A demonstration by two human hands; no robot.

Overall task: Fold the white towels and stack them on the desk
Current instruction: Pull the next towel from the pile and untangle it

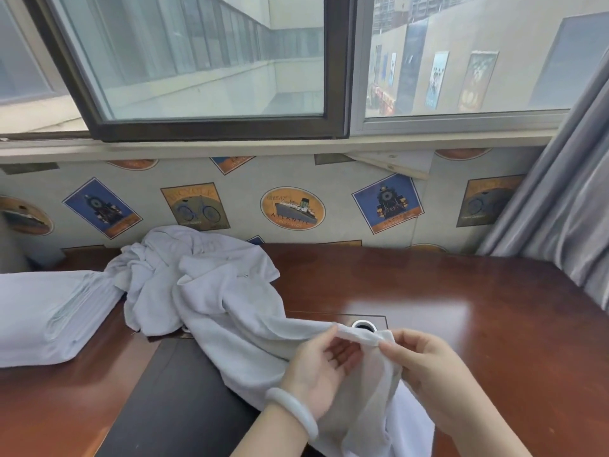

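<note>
Glossy red-brown desk below a window. Stretched across it, one white towel, near edge pinched by left hand and right hand, close together at the front. Long axis trailing up-left from the grip into a crumpled heap; left hand nearer that slack. Farther left, a folded stack. Probably next: spreading along the edge toward corners.

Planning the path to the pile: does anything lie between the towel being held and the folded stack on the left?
Yes. A heap of unfolded towels lies on the desk between the held towel and the folded stack, and reaches the stack's right edge. The left hand and right hand pinch the towel directly.
</note>
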